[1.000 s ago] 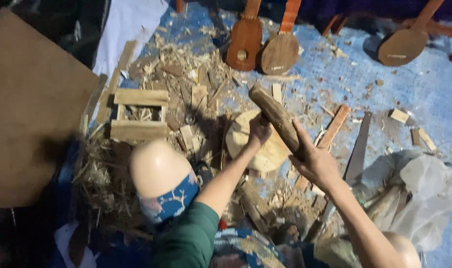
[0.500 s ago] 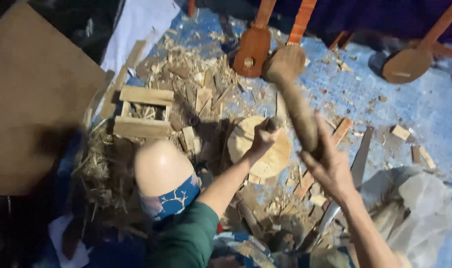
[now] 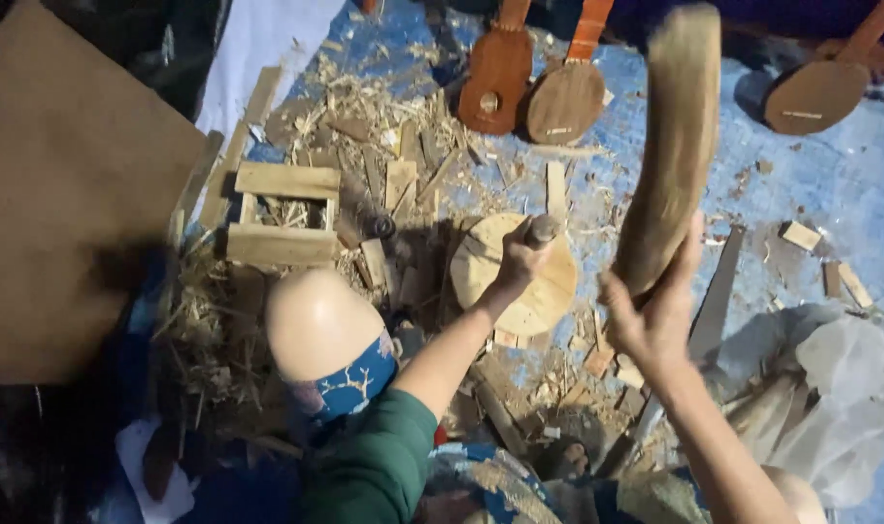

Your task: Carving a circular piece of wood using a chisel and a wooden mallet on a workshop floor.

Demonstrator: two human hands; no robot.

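Left hand point(image 3: 519, 264): we grip a chisel handle point(image 3: 542, 229), planted on the round wooden block point(image 3: 515, 281), centre.
Right hand point(image 3: 650, 325): we clench a blurred wooden mallet point(image 3: 670, 155), raised toward one o'clock.

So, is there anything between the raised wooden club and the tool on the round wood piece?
Nothing visible is. The right hand holds the wooden club above; the left hand holds the tool on the round wood piece.

Rough wooden mallet point(image 3: 670, 146), pale wooden disc point(image 3: 549, 291)
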